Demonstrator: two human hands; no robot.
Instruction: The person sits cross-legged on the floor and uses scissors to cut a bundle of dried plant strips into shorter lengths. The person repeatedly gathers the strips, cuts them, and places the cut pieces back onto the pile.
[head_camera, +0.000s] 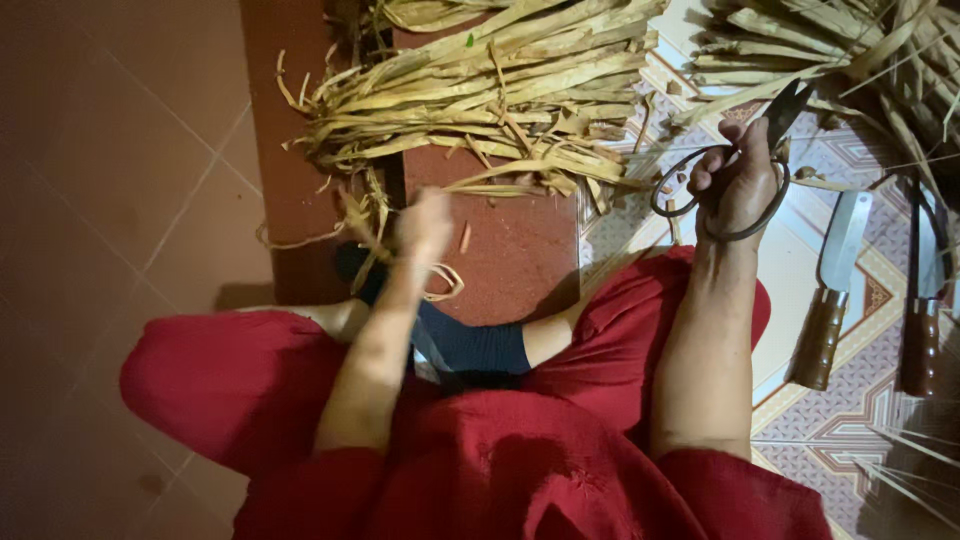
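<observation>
Beside blurred left hand (424, 226), scissors (745, 160) (blades half hidden) in right hand (738, 182).

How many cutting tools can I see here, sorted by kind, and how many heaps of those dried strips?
Scissors, in the right hand: 1
Knives with wooden handles on the patterned mat: 2
Heaps of dried strips: 2
Total: 5
The blurred left hand grips a few loose strips.

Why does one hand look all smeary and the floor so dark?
In the head view, the left hand is motion-blurred beside the dried leaf strips, while the right hand holding the scissors looks sharp; light falls on the right side, so the tiled floor on the left sinks into shadow.
</observation>
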